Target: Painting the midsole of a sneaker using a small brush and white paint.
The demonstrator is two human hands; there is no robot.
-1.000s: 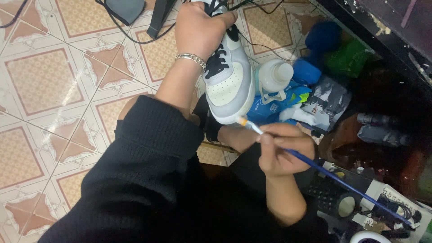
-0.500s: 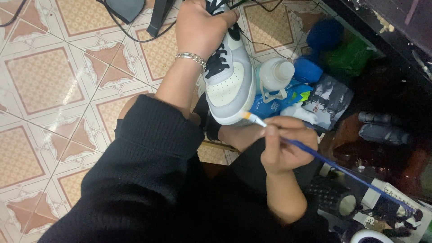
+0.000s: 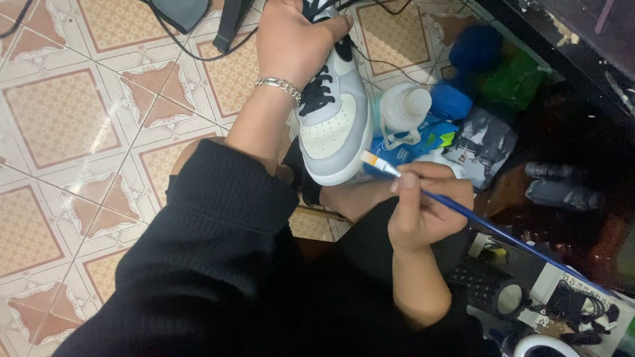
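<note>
Sneaker held up over a tiled floor while a brush tip meets its toe.

Left hand (image 3: 294, 36) grips the grey and cream sneaker (image 3: 334, 116) by its laced upper part, fingers clamped around it, a silver bracelet (image 3: 281, 86) at the wrist; the shoe hangs toe-down toward the person's lap, above the patterned tiled floor (image 3: 59, 119); right hand (image 3: 426, 205) pinches a blue-handled paintbrush (image 3: 489, 228), fingers closed together on the shaft near the bristle end; the pale bristles touch the grey edge of the toe on its right side; just beside the shoe stand a white plastic bottle (image 3: 403, 109) and a blue packet (image 3: 410, 149); a dark crumpled pouch (image 3: 486, 142) lies further right; black cables (image 3: 198, 46) trail across the tiles at the top.
</note>
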